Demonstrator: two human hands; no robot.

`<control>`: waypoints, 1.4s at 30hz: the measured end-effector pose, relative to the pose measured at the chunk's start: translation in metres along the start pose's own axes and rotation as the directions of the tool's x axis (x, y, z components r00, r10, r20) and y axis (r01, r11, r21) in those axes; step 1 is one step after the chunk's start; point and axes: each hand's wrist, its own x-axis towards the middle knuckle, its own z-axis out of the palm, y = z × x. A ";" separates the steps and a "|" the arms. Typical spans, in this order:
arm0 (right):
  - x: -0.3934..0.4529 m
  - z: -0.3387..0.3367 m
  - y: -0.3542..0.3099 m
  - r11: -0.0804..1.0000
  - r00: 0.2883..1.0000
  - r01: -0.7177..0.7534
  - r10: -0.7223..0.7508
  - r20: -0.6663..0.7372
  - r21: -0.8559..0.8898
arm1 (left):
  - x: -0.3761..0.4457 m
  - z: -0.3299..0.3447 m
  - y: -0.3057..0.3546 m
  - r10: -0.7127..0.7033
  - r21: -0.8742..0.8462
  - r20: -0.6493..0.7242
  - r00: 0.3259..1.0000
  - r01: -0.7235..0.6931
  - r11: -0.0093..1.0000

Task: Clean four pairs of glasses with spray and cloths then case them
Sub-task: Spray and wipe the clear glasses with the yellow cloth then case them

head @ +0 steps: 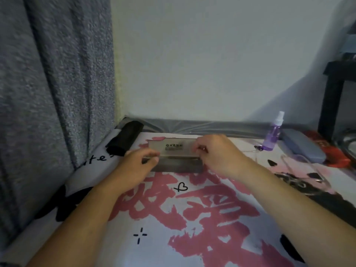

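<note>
Both forearms reach forward over the pink-printed cloth (192,218). Left hand (134,166) pinches the open grey glasses case (177,157) at its left end; right hand (217,153) curls its fingers on the raised lid. Beyond, I see a purple spray bottle (273,133) standing right and a black case (125,139) lying left.

I see a white surface (119,245) with big pink marks and small black drawings on it. The open case (173,157) in the middle is grey. A black case (125,139) sits far left. The spray bottle (273,134) far right is purple with a white top. Next to it is a blue-grey case (304,149), then something red (339,160). The curtain (48,83) is speckled grey.
</note>
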 end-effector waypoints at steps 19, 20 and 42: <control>0.009 0.013 -0.003 0.859 0.981 0.181 -0.190 0.030 -0.479 | -0.003 0.002 -0.010 0.234 -0.090 -0.015 0.972 -0.235 0.968; 0.010 0.013 -0.005 0.842 0.983 0.173 -0.178 0.040 -0.511 | -0.002 0.002 -0.010 0.236 -0.097 -0.012 0.972 -0.236 0.967; 0.019 0.001 0.005 0.895 0.971 0.238 -0.207 0.123 -0.377 | 0.000 0.002 -0.008 0.229 -0.153 0.010 0.973 -0.225 0.962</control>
